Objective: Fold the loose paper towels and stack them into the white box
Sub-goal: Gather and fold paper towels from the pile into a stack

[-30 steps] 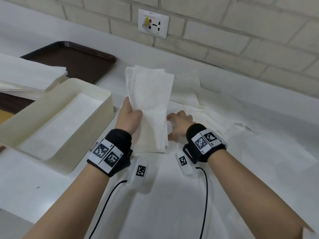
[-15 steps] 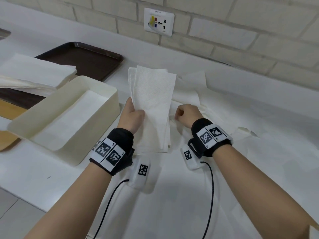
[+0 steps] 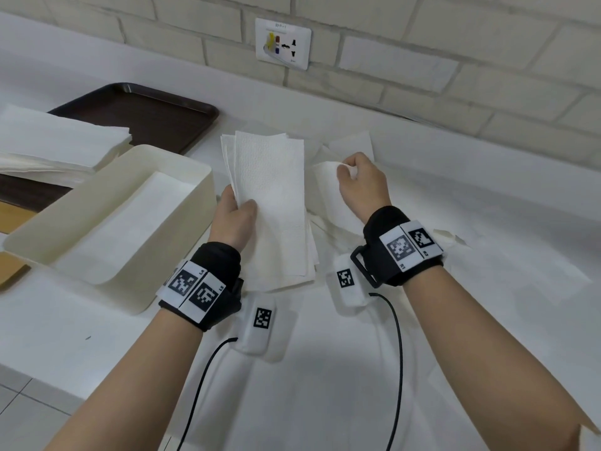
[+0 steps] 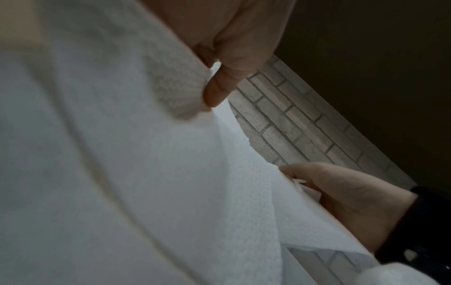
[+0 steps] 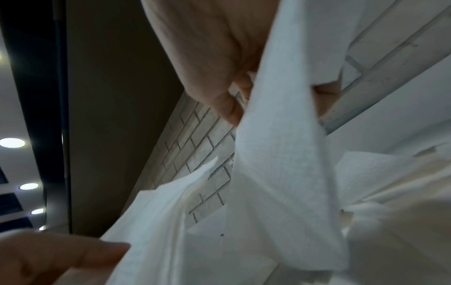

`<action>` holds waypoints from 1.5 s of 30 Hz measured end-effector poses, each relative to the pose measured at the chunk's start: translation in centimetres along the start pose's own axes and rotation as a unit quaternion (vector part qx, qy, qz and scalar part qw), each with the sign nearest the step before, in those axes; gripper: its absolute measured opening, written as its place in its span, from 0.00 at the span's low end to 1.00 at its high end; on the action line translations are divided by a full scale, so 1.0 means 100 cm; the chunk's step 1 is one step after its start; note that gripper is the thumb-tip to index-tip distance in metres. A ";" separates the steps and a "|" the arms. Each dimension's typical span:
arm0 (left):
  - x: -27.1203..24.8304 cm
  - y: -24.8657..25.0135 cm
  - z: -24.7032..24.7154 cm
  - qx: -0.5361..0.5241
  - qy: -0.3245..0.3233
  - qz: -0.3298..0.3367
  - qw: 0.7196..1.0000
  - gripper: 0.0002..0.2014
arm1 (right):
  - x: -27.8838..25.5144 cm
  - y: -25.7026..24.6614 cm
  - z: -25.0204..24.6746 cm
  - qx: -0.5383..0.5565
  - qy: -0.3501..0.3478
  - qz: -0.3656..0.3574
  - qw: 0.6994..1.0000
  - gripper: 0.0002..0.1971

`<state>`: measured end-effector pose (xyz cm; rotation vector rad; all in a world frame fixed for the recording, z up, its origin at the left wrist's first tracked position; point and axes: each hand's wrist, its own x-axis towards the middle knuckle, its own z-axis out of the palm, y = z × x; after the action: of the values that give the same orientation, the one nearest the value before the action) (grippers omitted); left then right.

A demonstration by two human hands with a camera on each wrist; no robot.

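Note:
My left hand (image 3: 235,211) grips a stack of folded paper towels (image 3: 270,203) by its left edge, holding it up above the table; the thumb lies on top. In the left wrist view the same stack (image 4: 151,154) fills the picture under my thumb. My right hand (image 3: 357,180) pinches a single loose paper towel (image 3: 328,193) and lifts it just right of the stack; it hangs from the fingers in the right wrist view (image 5: 280,154). The white box (image 3: 182,203) stands left of my left hand, with folded towels lying flat inside.
More loose towels (image 3: 351,146) lie on the white table behind my hands. A dark brown tray (image 3: 156,118) sits at the back left, with a pile of white sheets (image 3: 55,144) on its near part. A wall socket (image 3: 283,43) is on the brick wall.
My right hand has risen from the table and moved up and away, lifting one loose towel with it. The left hand keeps its hold on the folded stack.

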<state>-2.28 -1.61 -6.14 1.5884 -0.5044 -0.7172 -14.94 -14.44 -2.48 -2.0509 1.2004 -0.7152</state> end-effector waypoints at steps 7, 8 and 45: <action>-0.004 0.003 -0.002 -0.014 -0.001 -0.005 1.000 0.16 | -0.011 -0.010 -0.009 0.061 0.018 -0.051 0.997 0.03; -0.004 0.003 -0.002 -0.013 -0.003 -0.005 1.000 0.18 | -0.013 -0.013 -0.013 0.066 0.023 -0.064 0.995 0.01; -0.006 0.018 0.012 -0.127 -0.053 -0.055 0.989 0.18 | -0.047 -0.003 0.005 0.118 -0.111 0.001 0.987 0.16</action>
<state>-3.44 -2.32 -4.31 1.3508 -0.3875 -0.9166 -16.49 -10.02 -3.19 -1.8751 0.9436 -0.5793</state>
